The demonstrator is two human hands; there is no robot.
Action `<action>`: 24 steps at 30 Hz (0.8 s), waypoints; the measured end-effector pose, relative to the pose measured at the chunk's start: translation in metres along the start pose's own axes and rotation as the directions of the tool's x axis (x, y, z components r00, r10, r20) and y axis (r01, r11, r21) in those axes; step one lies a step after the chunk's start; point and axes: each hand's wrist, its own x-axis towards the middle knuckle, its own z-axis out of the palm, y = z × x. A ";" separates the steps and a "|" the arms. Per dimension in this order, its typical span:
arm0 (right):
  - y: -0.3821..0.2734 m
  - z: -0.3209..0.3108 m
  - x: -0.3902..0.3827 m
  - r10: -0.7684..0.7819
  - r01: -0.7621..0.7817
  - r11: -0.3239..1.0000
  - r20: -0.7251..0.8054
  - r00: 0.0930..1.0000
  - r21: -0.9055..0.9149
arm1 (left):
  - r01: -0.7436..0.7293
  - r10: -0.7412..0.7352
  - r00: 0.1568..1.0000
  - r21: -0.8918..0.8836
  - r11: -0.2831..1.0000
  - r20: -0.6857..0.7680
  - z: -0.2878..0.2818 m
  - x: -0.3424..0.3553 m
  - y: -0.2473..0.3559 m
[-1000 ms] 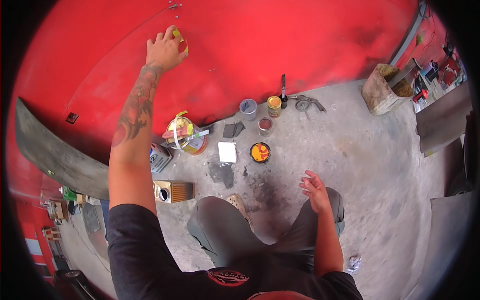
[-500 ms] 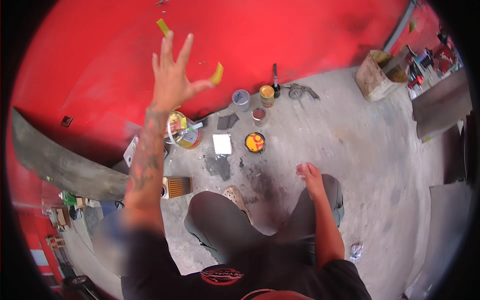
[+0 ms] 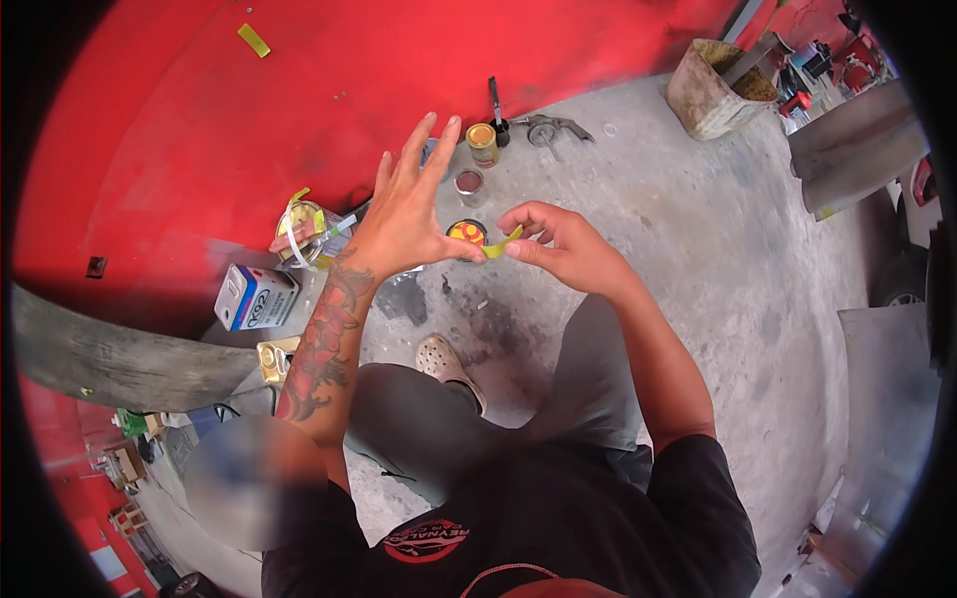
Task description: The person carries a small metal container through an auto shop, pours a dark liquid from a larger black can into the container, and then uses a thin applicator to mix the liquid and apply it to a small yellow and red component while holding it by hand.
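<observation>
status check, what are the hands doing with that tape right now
Left hand open, fingers spread, thumb on yellow tape strip. Right hand pinches the strip's other end. Open paint tin on the floor just below; nothing between the hands.

On the grey concrete floor (image 3: 698, 249) stand small open paint tins (image 3: 482, 145) – one dark inside – a white rectangular can (image 3: 254, 297) and a battered bucket (image 3: 710, 92) – all beside the red painted panel (image 3: 249, 130).
</observation>
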 end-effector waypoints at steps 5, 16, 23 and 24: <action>0.024 -0.016 -0.017 0.069 -0.079 0.996 -0.192 0.979 -0.047 | -0.043 0.028 0.995 -0.161 0.986 -0.093 0.009 0.002 0.005; 0.027 -0.023 -0.069 0.203 0.037 0.706 -0.252 0.946 0.707 | -0.419 0.446 0.811 0.155 0.895 -0.380 0.057 0.003 0.040; 0.038 -0.018 -0.093 0.237 -0.003 0.607 -0.177 0.955 0.795 | -0.519 0.493 0.777 0.045 0.854 -0.393 0.089 0.011 0.061; 0.041 -0.020 -0.099 0.269 -0.023 0.607 -0.179 0.946 0.794 | -0.516 0.492 0.770 0.056 0.855 -0.406 0.091 0.010 0.061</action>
